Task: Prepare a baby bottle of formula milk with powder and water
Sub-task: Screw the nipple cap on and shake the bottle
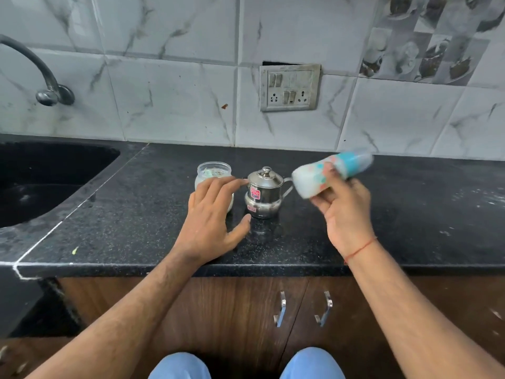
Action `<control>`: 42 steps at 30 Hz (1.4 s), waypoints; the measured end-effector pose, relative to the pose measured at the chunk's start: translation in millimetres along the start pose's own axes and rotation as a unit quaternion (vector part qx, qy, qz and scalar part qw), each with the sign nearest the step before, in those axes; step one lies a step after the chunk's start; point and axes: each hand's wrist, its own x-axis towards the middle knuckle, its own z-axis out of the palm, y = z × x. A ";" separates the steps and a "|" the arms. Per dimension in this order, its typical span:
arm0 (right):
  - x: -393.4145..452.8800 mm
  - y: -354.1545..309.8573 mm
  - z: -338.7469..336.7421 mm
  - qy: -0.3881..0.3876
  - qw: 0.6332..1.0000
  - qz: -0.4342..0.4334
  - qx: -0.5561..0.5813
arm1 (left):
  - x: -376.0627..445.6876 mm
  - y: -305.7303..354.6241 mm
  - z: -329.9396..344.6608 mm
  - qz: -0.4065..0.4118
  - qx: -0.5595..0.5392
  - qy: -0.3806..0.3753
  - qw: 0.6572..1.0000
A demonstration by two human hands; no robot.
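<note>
My right hand [345, 212] grips a baby bottle [308, 178] that lies tilted nearly sideways in the air, its blue cap end pointing right and blurred by motion. White milky liquid shows inside it. My left hand [211, 218] hovers open with spread fingers over the black counter [136, 214], just in front of a glass jar [214, 170] holding white powder. A small lidded steel pot [263, 193] with a red sticker stands between my two hands, beside my left fingertips.
A black sink [41, 181] is set into the counter at the left, with a curved tap [41, 77] on the tiled wall above it. A switch and socket plate [289, 87] sits on the wall behind. Wooden cabinet doors with metal handles [281, 310] are below the counter edge.
</note>
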 end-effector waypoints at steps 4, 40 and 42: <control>-3.3 3.8 3.9 -0.044 0.998 0.003 -0.041 | -3.0 1.3 0.1 0.009 -0.007 -0.003 1.000; -0.3 13.2 4.4 -0.001 0.999 0.037 -0.017 | -0.8 -3.9 4.4 0.047 -0.007 -0.005 0.999; -2.4 15.7 3.8 -0.054 0.993 0.056 -0.085 | -1.5 -3.2 3.5 0.051 -0.013 -0.003 0.999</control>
